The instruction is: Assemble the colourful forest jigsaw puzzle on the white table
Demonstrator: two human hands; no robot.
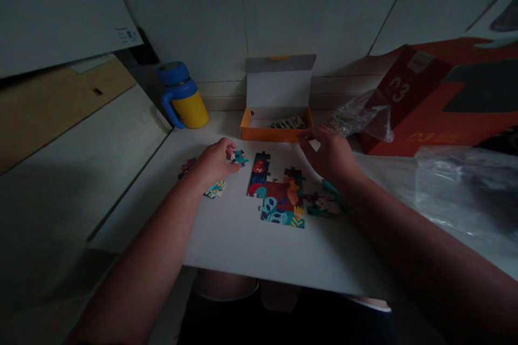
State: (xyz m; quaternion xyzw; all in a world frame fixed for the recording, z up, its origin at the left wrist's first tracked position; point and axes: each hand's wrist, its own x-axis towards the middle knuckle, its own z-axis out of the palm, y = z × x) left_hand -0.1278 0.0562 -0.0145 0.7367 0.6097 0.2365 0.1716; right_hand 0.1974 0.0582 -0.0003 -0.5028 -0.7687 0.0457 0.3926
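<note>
A partly joined colourful jigsaw [279,194] lies in the middle of a white board [251,248]. My left hand [214,161] is closed, pinching a teal puzzle piece [238,157] just left of the jigsaw. Loose pieces [214,190] lie under and beside that wrist. My right hand [329,153] hovers over the jigsaw's upper right, fingers curled around a small white piece [314,145], close to the open orange box [275,130] that holds more pieces.
A yellow mug with a blue lid [184,97] stands at the back left. A red carton [424,102] and crinkled clear plastic bags [465,188] fill the right side. A wall rises right behind the box. Slanted boards lean on the left.
</note>
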